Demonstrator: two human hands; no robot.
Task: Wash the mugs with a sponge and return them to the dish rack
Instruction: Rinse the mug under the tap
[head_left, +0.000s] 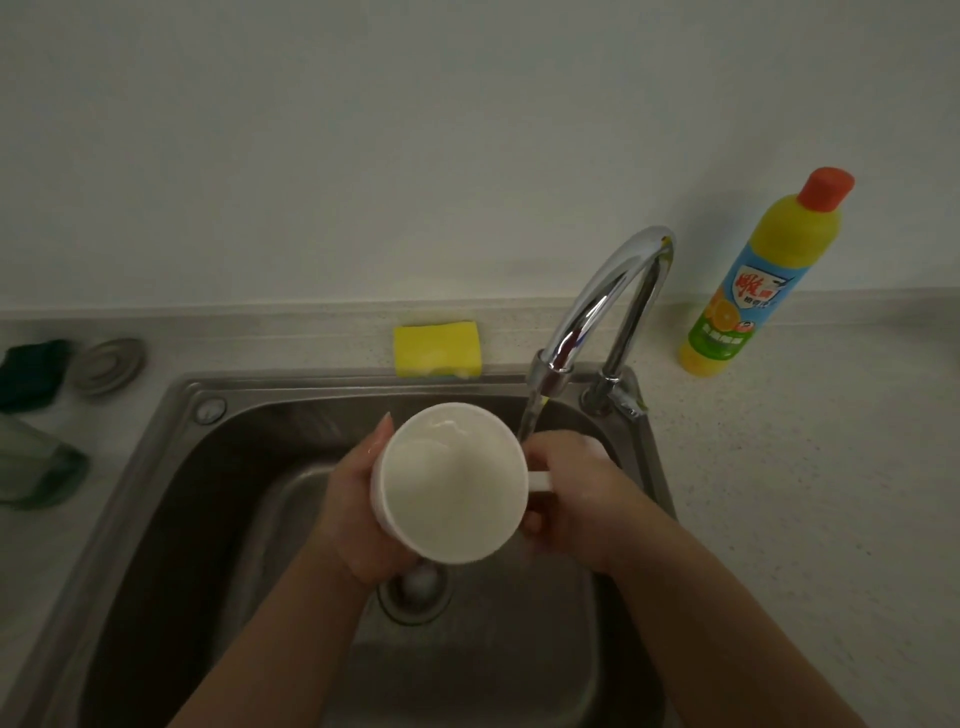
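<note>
Over the sink (156, 457), the left hand (353, 514) cups the one mug (452, 483) by its wall, mouth up, with one sponge (436, 348) lying beyond that hold. Just right, the right hand (576, 499) clasps the handle under the one tap (613, 291) and its stream. Rinsing, I judge; next it needs tipping out and carrying to the unseen rack. One bottle (753, 291) stands far right.

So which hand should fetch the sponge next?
Probably left: the left hand is nearer the sponge behind the sink, while the right hand grips the mug by its handle.
</note>
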